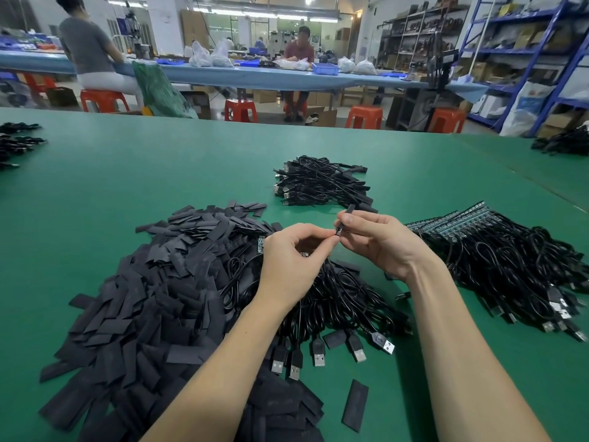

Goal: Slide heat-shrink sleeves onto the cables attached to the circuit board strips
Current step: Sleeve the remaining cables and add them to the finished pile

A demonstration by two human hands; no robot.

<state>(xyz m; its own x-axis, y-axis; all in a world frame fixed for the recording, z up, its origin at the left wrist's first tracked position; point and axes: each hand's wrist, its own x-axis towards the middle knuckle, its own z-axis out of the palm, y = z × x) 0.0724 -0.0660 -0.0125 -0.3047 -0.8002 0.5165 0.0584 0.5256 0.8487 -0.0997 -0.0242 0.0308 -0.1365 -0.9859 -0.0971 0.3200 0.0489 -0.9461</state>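
Black sleeve (345, 218) pinched in your right hand (382, 244) — light, limp, easily flattened; left hand (288, 263) pinched cable end (334, 238) just below that grip — hold sleeve by edges.

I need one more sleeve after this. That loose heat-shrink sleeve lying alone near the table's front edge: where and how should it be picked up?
Pinch the loose heat-shrink sleeve across its two long edges near the middle, coming from above. It lies flat and alone on the green table, so probably nothing blocks either edge.
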